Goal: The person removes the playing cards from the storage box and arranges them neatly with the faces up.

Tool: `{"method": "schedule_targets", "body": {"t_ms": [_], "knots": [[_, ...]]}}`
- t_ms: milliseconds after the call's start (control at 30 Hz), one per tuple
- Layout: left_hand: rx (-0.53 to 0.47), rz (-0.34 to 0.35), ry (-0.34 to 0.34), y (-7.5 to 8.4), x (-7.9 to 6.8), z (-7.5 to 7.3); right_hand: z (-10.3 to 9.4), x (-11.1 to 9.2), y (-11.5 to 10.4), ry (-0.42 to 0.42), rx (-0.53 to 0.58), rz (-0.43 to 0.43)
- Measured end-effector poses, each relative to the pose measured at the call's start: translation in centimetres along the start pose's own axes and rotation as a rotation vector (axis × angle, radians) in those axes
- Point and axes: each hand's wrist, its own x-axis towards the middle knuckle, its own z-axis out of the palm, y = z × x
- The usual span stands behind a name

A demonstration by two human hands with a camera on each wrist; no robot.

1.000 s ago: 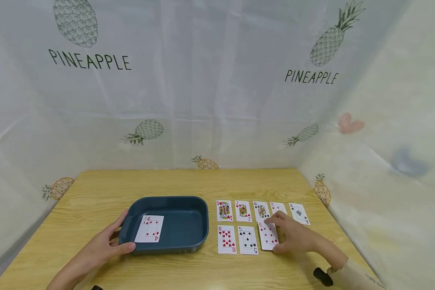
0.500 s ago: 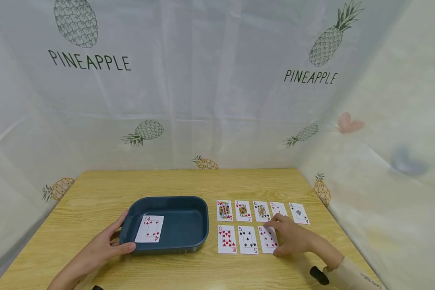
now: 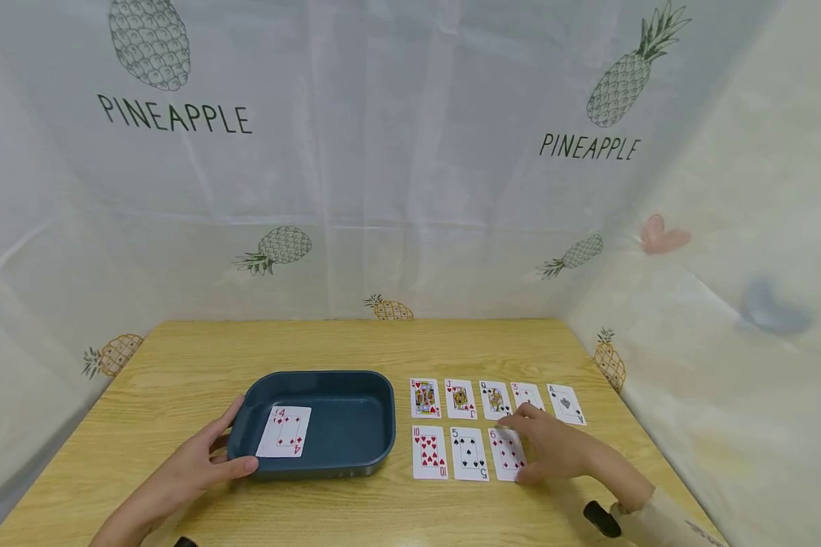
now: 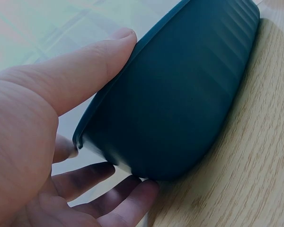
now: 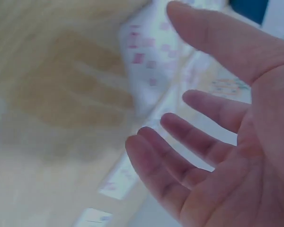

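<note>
With thumb at the rim and fingers along the outer end, my left hand (image 3: pixel 198 460) grips a dark blue tray (image 4: pixel 180 99). A four of diamonds card (image 3: pixel 283 431) lies face up in it. My right hand (image 3: pixel 554 444) hovers over the right side of a six of diamonds card (image 3: pixel 505 453), which lies on the table and is partly covered by it. In the right wrist view the fingers (image 5: pixel 156 161) are spread and hold nothing. Whether the fingertips touch the card is hard to tell. Beside that card lie a five of spades (image 3: pixel 470 453) and a ten of hearts (image 3: pixel 429 453).
A back row on the wooden table (image 3: pixel 301 509) has a king (image 3: pixel 425 398), a jack (image 3: pixel 461 399), a queen (image 3: pixel 496 399), a three of diamonds (image 3: pixel 525 393) and an ace of spades (image 3: pixel 565 404). Pineapple-print curtain (image 3: pixel 410 190) hangs behind.
The six of diamonds has come down slightly toward me and now lies flat in the front row. My right hand has loosened from it. The left hand and the tray stay put.
</note>
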Motion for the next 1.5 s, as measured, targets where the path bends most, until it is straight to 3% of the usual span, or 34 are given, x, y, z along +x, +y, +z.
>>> {"method": "schedule_targets", "body": {"t_ms": [133,300,533,700,1033,1200,1500], "knots": [[0.001,-0.004,0.0,0.0,0.0,0.0,-1.5,0.6,-1.5,0.053,-0.055,-0.031],[0.024,-0.015,0.011,0.1,0.0,0.0,-2.6,2.8,-4.8,0.117,-0.043,-0.093],[0.033,-0.008,0.007,0.0,0.0,-0.1,-2.3,8.3,-9.7,0.165,-0.041,-0.171],[0.017,-0.022,0.012,-0.1,-0.1,-0.2,-1.6,12.5,-13.2,0.155,-0.023,-0.212],[-0.03,0.02,0.001,-0.1,-0.2,0.0,1.9,18.9,-18.5,0.038,-0.024,-0.18],[-0.033,-0.005,0.003,0.0,-0.1,0.0,3.5,21.1,-21.0,0.016,-0.037,-0.163],[-0.051,0.045,-0.018,-0.3,-0.1,-0.1,6.5,23.9,-22.7,-0.072,-0.085,-0.007]]}}
